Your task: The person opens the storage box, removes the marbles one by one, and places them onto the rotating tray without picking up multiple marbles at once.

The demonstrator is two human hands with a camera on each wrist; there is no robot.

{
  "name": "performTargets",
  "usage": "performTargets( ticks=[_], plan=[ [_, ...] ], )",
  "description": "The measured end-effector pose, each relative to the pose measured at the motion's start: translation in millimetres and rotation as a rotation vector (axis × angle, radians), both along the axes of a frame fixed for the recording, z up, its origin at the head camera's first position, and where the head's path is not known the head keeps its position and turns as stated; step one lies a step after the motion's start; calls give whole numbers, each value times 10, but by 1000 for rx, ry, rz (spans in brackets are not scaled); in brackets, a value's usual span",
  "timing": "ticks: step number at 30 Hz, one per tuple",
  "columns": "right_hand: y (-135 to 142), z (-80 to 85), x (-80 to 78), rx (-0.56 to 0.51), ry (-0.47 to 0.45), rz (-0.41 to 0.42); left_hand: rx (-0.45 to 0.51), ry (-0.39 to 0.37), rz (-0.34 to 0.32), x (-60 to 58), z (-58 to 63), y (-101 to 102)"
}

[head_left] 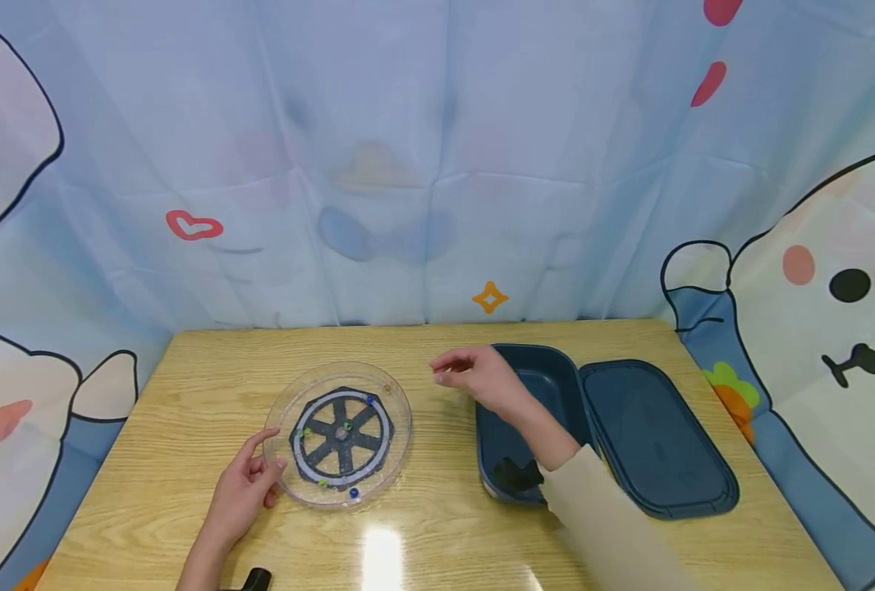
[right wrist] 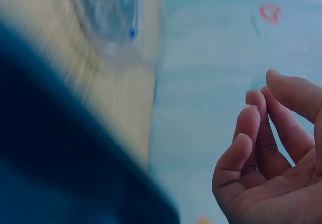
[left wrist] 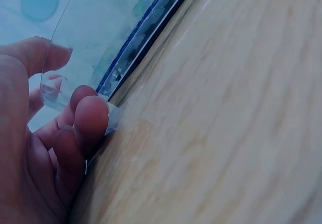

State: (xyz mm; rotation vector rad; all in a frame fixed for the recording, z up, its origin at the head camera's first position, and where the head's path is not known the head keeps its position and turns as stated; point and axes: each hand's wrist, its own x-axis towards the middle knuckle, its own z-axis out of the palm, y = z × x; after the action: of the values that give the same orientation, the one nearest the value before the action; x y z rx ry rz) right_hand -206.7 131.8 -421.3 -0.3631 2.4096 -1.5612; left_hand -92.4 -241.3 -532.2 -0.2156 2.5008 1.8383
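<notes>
A clear round dish (head_left: 404,455) sits on the table at the left in the head view. My left hand (head_left: 241,492) grips its near-left rim, with curled fingers (left wrist: 92,121) at the edge in the left wrist view. Inside the dish lies a dark, wheel-like piece (head_left: 345,455) with spokes and a pale ring. Several small blue and green-yellow beads are scattered there, among them a blue bead (head_left: 354,493). My right hand (head_left: 482,379) hovers over the left edge of a dark blue box (head_left: 548,373). Its fingers (right wrist: 241,148) are loosely bent, with nothing visible between them and the thumb.
The box's flat blue lid (head_left: 659,435) lies right of it. A wooden table (head_left: 437,525) bears everything, and a printed blue curtain (head_left: 423,164) hangs behind its far edge. Black wrist gear (head_left: 517,474) shows at my right sleeve, over the box.
</notes>
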Motion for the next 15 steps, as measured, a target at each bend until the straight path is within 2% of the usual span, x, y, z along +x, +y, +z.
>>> performTargets(
  ticks=[5, 8, 11, 15],
  plan=[
    [476, -92, -122, -2, -27, -97, -28, -13, -1, -8, 17, 6],
    [733, -149, -187, 4, -34, -127, -29, -14, 3, -5, 24, 9],
    [920, -206, -249, 34, -34, -138, -17, -3, 1, 1, 18, 5],
    [1030, -256, -306, 105, -52, -123, 2, 7, -1, 2, 17, 4]
  ],
)
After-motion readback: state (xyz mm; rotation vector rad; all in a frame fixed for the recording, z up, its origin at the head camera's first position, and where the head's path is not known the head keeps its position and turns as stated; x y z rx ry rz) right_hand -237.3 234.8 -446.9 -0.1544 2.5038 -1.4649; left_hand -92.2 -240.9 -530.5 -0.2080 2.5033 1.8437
